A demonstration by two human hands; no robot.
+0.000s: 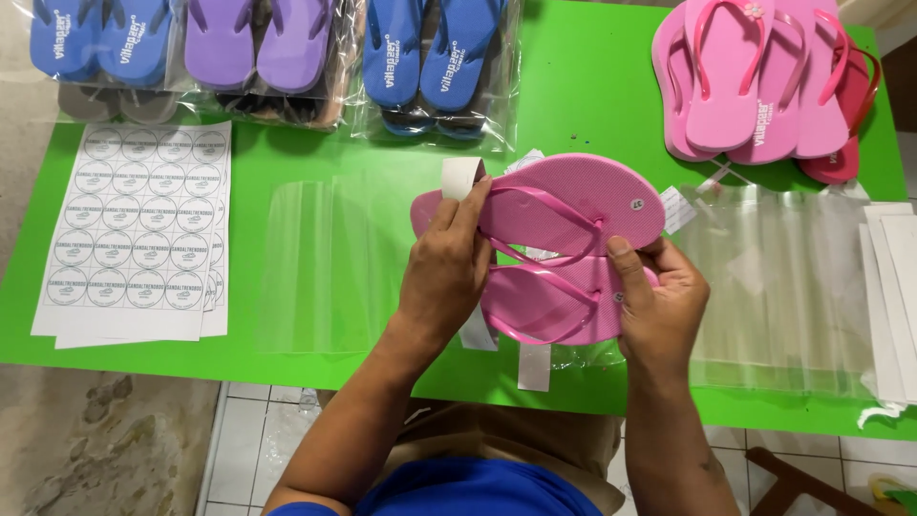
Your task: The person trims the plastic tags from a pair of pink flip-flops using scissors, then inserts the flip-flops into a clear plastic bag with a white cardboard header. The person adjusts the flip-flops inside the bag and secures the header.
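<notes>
Person at a green table (573, 105), both hands on a pair of pink flip-flops (573, 244) held just above the tabletop, front centre. Left hand (444, 272) grips the heel end: fingers curled over the top of the upper sandal, closed on it, and pinning a white paper strip (461, 177) against the sole. Right hand (659, 301) clamps the toe end of the lower sandal, thumb on top near the strap plug, fingers wrapped underneath; closed, firm hold. The two sandals overlap, straps up, the upper one offset toward the far side.

Step in hand, as I read it: squaring up the pair with the paper strip before bagging. Whether the strip is wrapped round or only tucked under the fingers, can't tell; the hand hides it.

Next move would call for lining both soles flush, keeping the strip from slipping, then freeing one hand for a clear plastic bag (783, 287), which lies just right of the hands; another clear sheet (325, 258) lies to the left.

Around: sticker sheets (143, 225) at far left, bagged blue and purple sandals (267, 57) along the far edge, loose pink sandals (755, 81) stacked at far right, white paper strips (893, 287) at the right edge.
</notes>
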